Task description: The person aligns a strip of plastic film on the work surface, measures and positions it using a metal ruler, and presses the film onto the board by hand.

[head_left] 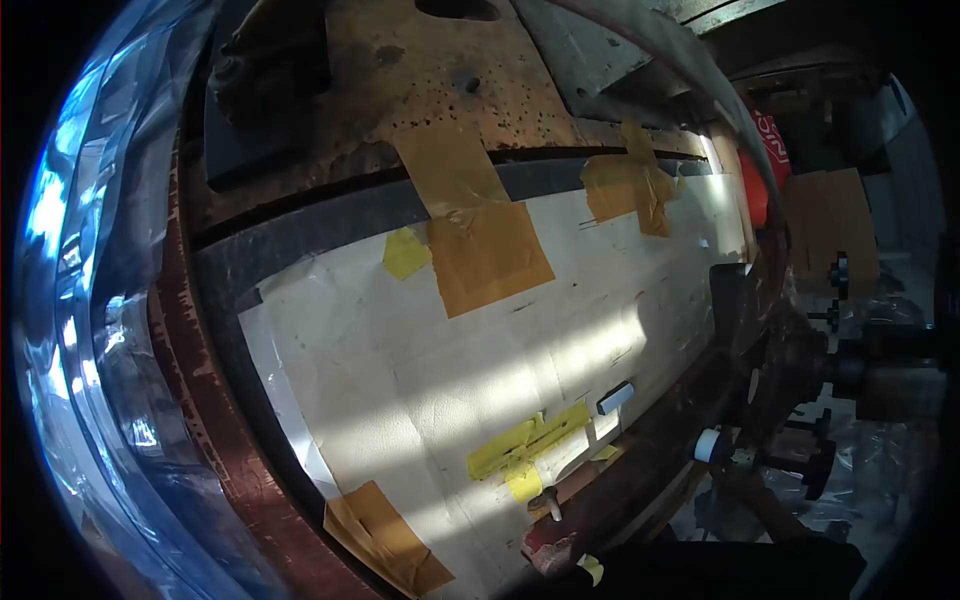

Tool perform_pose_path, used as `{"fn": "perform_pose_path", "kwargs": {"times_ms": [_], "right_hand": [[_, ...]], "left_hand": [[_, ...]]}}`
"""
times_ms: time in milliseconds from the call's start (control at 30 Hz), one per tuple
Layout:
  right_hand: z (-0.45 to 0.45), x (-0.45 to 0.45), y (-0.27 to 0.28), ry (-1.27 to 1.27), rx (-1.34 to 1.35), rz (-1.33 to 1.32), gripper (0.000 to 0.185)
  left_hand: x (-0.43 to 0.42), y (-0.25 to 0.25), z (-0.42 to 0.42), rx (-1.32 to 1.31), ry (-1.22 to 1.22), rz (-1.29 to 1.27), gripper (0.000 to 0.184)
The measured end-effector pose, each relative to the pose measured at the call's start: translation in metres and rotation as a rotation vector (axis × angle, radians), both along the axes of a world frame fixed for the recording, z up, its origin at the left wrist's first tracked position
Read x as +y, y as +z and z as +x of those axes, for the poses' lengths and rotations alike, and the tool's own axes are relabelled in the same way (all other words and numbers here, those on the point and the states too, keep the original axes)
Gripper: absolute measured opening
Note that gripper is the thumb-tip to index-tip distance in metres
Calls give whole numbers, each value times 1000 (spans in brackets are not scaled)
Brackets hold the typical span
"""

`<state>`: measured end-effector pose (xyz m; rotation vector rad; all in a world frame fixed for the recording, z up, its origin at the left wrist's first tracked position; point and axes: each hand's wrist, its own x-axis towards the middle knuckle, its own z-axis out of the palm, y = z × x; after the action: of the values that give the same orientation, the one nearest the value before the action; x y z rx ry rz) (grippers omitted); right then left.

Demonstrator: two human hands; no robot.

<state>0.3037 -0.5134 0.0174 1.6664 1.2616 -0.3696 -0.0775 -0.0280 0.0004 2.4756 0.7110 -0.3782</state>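
Observation:
At the lower right, a dark sleeve leads to what looks like my right hand. It is dim and partly hidden beside a black knob and a white cylindrical piece; its fingers cannot be made out. My left hand does not show. A pale sheet lies on the machine bed, with brown tape at its top edge, another brown piece at its lower left corner and yellow tape near its lower edge. A small white-topped block rests on the sheet.
A worn metal plate lies beyond the sheet, with a dark block at its left. Clear plastic hangs along the left. A red object and a cardboard box are at the right. A reddish-brown frame edge borders the bed.

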Motion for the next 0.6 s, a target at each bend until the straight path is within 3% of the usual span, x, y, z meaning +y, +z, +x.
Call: {"fn": "perform_pose_path", "kwargs": {"times_ms": [67,133,200,333,533,600], "right_hand": [[5,-15,0,134,15,16,30],[-5,-4,-8,-320,-125,245,32],[-2,18,18,-117,47,-192,35],[12,-16,6,-267,59,-66,38],[-15,114,26,-251,133,70,24],[-18,121,32,-505,179,124,23]], "left_hand": [[5,-4,0,7,-8,-1,52],[8,-8,-1,12,-14,-6,52],[10,-10,-2,6,-18,-8,52],[10,-13,-5,-1,0,-13,52],[13,-15,-13,-8,13,-33,52],[15,-16,-15,-13,11,-42,52]]}}
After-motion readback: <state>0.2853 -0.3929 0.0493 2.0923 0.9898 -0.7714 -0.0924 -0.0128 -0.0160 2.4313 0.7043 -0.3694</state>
